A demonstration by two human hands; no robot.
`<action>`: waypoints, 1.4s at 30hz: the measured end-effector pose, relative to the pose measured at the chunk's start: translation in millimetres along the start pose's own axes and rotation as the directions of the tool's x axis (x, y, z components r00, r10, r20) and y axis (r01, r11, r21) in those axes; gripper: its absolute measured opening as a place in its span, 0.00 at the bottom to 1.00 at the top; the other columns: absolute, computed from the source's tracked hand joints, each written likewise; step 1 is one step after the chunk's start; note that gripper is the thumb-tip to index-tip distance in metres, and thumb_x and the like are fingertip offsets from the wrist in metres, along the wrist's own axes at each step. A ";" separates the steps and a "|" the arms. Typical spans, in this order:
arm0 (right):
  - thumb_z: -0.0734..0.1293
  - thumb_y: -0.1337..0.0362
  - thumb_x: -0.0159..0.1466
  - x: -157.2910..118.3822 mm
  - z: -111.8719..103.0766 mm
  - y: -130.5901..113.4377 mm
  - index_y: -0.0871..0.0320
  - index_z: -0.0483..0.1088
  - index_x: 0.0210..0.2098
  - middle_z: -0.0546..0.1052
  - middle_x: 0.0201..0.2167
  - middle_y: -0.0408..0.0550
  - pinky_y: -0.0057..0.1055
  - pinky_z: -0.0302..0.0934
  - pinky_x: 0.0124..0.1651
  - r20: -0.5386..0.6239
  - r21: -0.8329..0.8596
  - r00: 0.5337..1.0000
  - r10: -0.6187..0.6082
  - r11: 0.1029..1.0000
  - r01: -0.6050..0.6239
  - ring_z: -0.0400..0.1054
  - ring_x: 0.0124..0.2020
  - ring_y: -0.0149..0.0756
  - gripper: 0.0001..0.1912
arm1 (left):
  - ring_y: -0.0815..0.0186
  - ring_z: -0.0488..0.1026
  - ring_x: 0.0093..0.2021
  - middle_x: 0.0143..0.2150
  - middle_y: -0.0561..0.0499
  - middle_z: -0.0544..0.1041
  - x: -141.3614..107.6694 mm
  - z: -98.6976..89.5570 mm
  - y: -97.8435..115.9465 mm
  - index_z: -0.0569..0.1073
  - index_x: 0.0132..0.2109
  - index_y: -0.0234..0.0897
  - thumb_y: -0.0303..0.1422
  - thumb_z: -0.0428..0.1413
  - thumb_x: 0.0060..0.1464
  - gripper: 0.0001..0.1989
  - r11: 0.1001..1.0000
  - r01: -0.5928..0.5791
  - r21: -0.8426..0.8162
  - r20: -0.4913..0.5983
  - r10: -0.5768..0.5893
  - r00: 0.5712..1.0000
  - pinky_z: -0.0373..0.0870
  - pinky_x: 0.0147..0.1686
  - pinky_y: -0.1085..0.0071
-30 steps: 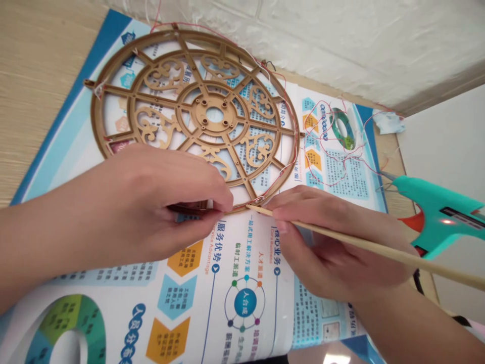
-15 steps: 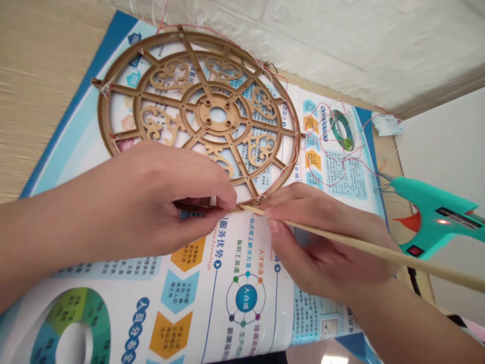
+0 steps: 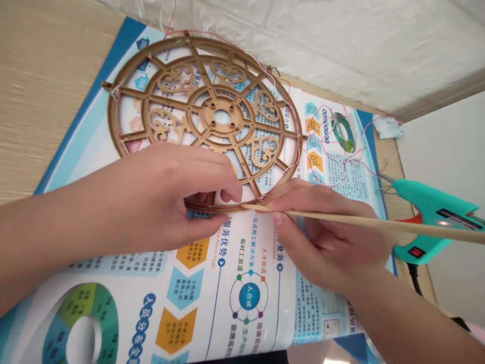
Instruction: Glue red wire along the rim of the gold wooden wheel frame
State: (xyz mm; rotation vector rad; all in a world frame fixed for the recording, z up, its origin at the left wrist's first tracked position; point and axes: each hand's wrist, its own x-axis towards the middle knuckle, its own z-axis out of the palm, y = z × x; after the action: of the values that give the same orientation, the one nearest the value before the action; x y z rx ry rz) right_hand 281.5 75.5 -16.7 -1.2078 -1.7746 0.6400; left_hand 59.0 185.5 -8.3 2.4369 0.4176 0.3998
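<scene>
Left hand (image 3: 151, 197) grips the fretwork wheel (image 3: 231, 103) — right hand (image 3: 322, 237) pinches a skewer (image 3: 341, 219).

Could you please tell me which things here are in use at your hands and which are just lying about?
In use: left hand gripping the rim of the brown fretwork wheel; right hand holding a wooden stick against that rim.

Lying about: teal glue gun; red thread; crumpled tissue; printed poster.

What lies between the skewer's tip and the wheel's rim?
Nothing visible: the wooden skewer in the right hand reaches the rim of the brown openwork wheel with its tip, just beside the left hand's fingers.
</scene>
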 end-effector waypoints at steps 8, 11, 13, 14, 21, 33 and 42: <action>0.67 0.77 0.64 1.3 0.5 3.0 0.54 0.76 0.42 0.79 0.33 0.47 0.43 0.75 0.42 0.009 0.036 1.000 -0.022 0.999 0.022 0.75 0.33 0.38 0.14 | 0.72 0.70 0.32 0.31 0.59 0.75 2.2 1.5 0.1 0.74 0.37 0.39 0.28 0.57 0.61 0.03 0.999 0.017 0.031 0.008 -0.017 1.000 0.61 0.35 0.73; 0.67 0.78 0.63 1.8 0.5 3.1 0.55 0.76 0.43 0.79 0.33 0.48 0.42 0.75 0.42 0.022 0.045 0.999 -0.028 0.999 0.027 0.75 0.34 0.38 0.14 | 0.72 0.69 0.31 0.29 0.59 0.73 2.1 2.8 -2.4 0.74 0.36 0.39 0.28 0.58 0.60 0.04 1.000 -0.002 0.007 -0.008 0.002 1.000 0.61 0.33 0.73; 0.67 0.78 0.63 1.9 0.6 2.4 0.55 0.76 0.43 0.79 0.34 0.48 0.41 0.75 0.42 0.035 0.044 0.999 -0.026 0.999 0.024 0.76 0.35 0.38 0.14 | 0.73 0.68 0.30 0.29 0.59 0.73 1.3 2.5 -3.5 0.74 0.35 0.39 0.29 0.58 0.60 0.03 1.000 -0.013 -0.005 -0.014 0.013 1.000 0.60 0.32 0.73; 0.68 0.78 0.63 1.8 0.6 1.9 0.55 0.76 0.42 0.79 0.34 0.48 0.41 0.75 0.43 0.044 0.039 0.999 -0.018 0.999 0.016 0.76 0.36 0.38 0.14 | 0.73 0.68 0.30 0.29 0.60 0.73 0.9 2.1 -3.7 0.74 0.35 0.38 0.28 0.59 0.59 0.03 1.000 -0.012 -0.003 -0.010 0.012 1.000 0.60 0.32 0.74; 0.68 0.80 0.61 -0.6 -0.3 1.2 0.56 0.76 0.43 0.80 0.34 0.49 0.44 0.75 0.44 0.012 0.056 1.000 -0.028 0.998 0.028 0.77 0.37 0.40 0.16 | 0.76 0.67 0.31 0.30 0.60 0.73 2.1 1.0 -2.7 0.75 0.35 0.38 0.27 0.59 0.59 0.03 1.000 -0.010 -0.003 -0.001 0.010 1.000 0.58 0.33 0.76; 0.68 0.80 0.61 -0.5 0.8 -0.5 0.55 0.76 0.43 0.80 0.35 0.48 0.43 0.75 0.43 0.049 0.023 0.999 0.001 1.000 -0.002 0.77 0.38 0.40 0.16 | 0.72 0.69 0.31 0.30 0.58 0.75 1.3 0.2 -3.0 0.75 0.35 0.38 0.29 0.55 0.61 0.07 1.000 0.007 -0.019 0.038 -0.007 0.999 0.60 0.34 0.73; 0.67 0.80 0.63 2.7 2.6 -0.1 0.56 0.76 0.43 0.80 0.35 0.49 0.41 0.75 0.43 0.049 0.042 0.999 -0.017 0.999 0.015 0.78 0.38 0.39 0.15 | 0.70 0.69 0.31 0.29 0.57 0.76 0.5 1.4 -3.9 0.75 0.34 0.40 0.29 0.55 0.60 0.06 0.999 0.034 -0.011 0.032 -0.033 0.999 0.59 0.33 0.71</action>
State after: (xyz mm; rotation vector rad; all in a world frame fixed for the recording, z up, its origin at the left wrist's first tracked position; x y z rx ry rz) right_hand 278.8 78.1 -16.9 -1.1569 -1.8013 0.6995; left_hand 59.2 187.9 -11.7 2.4188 0.4407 0.3476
